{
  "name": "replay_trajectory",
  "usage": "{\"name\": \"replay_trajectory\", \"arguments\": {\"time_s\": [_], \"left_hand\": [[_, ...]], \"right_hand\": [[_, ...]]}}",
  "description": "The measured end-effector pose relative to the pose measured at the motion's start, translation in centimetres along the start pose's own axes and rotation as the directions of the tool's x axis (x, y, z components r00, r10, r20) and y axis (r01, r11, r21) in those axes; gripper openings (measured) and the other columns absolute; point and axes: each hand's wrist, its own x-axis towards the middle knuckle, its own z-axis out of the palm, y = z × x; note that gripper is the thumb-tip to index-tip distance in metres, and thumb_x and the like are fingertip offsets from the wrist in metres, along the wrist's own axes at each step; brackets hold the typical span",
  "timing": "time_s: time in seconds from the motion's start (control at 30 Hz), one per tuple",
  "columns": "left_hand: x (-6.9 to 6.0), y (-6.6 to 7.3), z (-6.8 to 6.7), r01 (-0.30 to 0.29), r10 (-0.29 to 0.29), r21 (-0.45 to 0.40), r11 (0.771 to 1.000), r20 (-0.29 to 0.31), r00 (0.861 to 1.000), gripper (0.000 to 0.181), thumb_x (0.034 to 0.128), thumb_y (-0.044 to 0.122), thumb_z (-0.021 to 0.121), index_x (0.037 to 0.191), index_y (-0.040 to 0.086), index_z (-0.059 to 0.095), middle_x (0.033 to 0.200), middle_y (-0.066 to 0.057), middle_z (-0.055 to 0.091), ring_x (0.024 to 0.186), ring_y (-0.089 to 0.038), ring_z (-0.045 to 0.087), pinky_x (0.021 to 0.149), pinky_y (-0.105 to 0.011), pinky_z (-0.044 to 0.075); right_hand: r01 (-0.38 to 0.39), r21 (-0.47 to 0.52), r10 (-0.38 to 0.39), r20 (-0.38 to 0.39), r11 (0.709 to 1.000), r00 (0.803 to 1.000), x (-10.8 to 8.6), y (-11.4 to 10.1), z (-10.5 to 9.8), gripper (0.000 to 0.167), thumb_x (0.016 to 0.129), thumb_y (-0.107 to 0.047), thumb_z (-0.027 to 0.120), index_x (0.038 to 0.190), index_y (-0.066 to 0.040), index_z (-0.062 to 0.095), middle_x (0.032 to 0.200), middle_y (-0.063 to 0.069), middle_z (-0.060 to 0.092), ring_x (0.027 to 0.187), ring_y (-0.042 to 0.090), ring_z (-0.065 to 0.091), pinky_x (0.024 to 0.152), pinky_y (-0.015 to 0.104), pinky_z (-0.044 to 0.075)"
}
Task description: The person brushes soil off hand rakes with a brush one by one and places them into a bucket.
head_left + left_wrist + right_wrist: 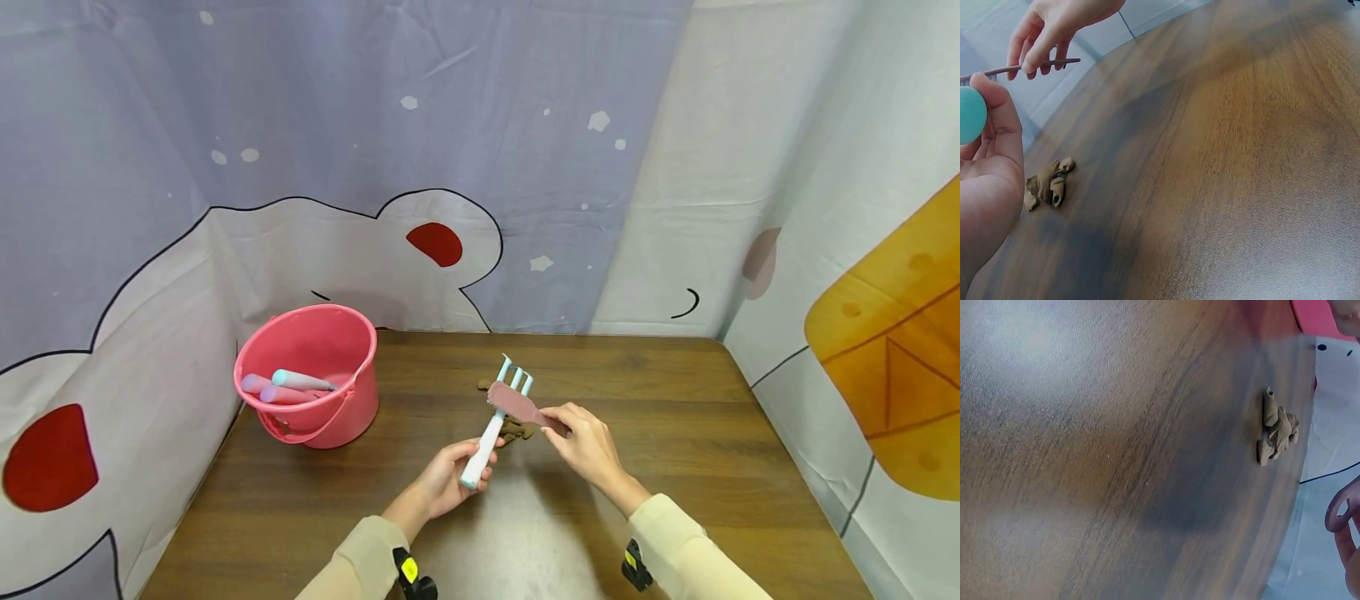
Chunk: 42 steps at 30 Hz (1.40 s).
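Observation:
My left hand [446, 483] grips the white handle of a small hand rake [483, 447], whose pale blue tines point away from me. The handle's turquoise end [971, 115] shows in the left wrist view. With thumb and fingers my right hand [588, 446] pinches the handle of a flat dusky-pink brush [513, 401]. Its head lies across the rake near the base of the tines. The brush's looped handle end [1335, 515] appears in the right wrist view. Below both tools, crumpled brown clumps [1050, 184] lie on the table.
At the back left stands a pink bucket [360, 408] with several pink, lilac and white-handled tools [296, 381] inside. The wooden table [660, 383] ends at a printed cloth [540, 167] behind and at the sides.

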Motion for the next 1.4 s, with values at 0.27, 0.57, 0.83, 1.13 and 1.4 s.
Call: {"name": "replay_trajectory", "arguments": {"time_s": [0.27,0.57,0.83,1.13,1.4], "left_hand": [[-0.1,0.0,0.0,0.009,-0.009,0.016,1.0,0.03,0.999,0.046,0.0952,0.018,0.031,0.135,-0.004,0.03,0.089,0.004,0.055,0.067,-0.007,0.052,0.061,-0.019,0.043],[-0.3,0.2,-0.2,0.012,-0.013,0.008,1.0,0.098,0.995,0.034,0.0955,0.016,0.03,0.124,0.006,0.045,0.089,0.003,0.056,0.069,-0.006,0.054,0.062,-0.018,0.044],[-0.5,0.1,-0.2,0.024,-0.025,0.015,1.0,0.121,0.992,0.037,0.0956,0.016,0.03,0.128,0.004,0.043,0.089,0.003,0.057,0.068,-0.006,0.055,0.061,-0.019,0.044],[-0.7,0.2,-0.7,0.021,-0.025,0.06,0.998,0.076,0.997,0.038,0.096,0.016,0.032,0.13,0.002,0.039,0.091,0.003,0.057,0.069,-0.007,0.054,0.062,-0.019,0.043],[-1.0,1.0,-1.3,0.004,0.001,0.196,0.981,-0.026,1.0,0.05,0.0944,0.013,0.042,0.137,-0.009,0.029,0.097,-0.002,0.058,0.072,-0.011,0.058,0.064,-0.025,0.048]], "right_hand": [[-0.023,0.007,0.023,-0.006,1.0,1.0,0.4,0.4,-0.2,0.024,0.071,-0.012,0.077,0.093,-0.017,0.07,0.082,-0.006,0.065,0.066,0.005,0.053,0.056,0.025,0.044],[-0.07,0.0,0.07,-0.024,0.998,0.997,0.7,1.1,-0.4,0.024,0.071,-0.013,0.076,0.094,-0.017,0.07,0.079,-0.007,0.064,0.065,0.005,0.054,0.057,0.027,0.045],[-0.121,-0.047,0.118,-0.051,0.992,0.992,0.9,1.7,-0.6,0.025,0.071,-0.015,0.077,0.095,-0.018,0.07,0.08,-0.005,0.065,0.065,0.007,0.056,0.056,0.03,0.046],[-0.191,-0.162,0.175,-0.106,0.968,0.979,1.1,2.1,-1.3,0.023,0.072,-0.016,0.076,0.094,-0.016,0.07,0.081,-0.002,0.066,0.067,0.018,0.059,0.055,0.041,0.046],[-0.212,-0.186,0.193,-0.114,0.959,0.975,0.7,2.7,-1.6,0.023,0.072,-0.017,0.076,0.095,-0.016,0.071,0.083,0.0,0.067,0.07,0.021,0.061,0.055,0.041,0.046]]}}
